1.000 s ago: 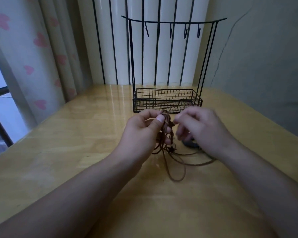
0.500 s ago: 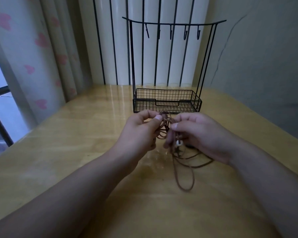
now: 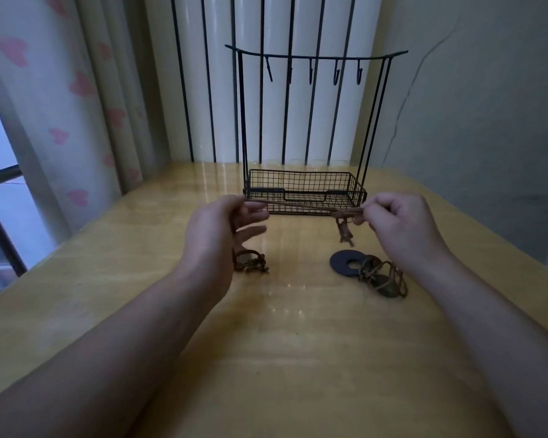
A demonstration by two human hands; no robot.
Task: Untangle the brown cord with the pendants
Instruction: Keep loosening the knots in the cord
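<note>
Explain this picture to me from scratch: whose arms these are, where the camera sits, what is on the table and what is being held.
There is no machine here: these are a person's two bare arms, filmed by one wide-angle camera worn on the head, looking forward and down.

The left hand and right hand hold a brown cord stretched between them; each pinches it with its fingers. A small pendant dangles from the cord near the right hand.

On the wooden table lie a dark flat ring, a bundle of cord with pendants beside it, and another small bundle below the left hand. Behind stands a black wire rack with a basket and hooks.
</note>
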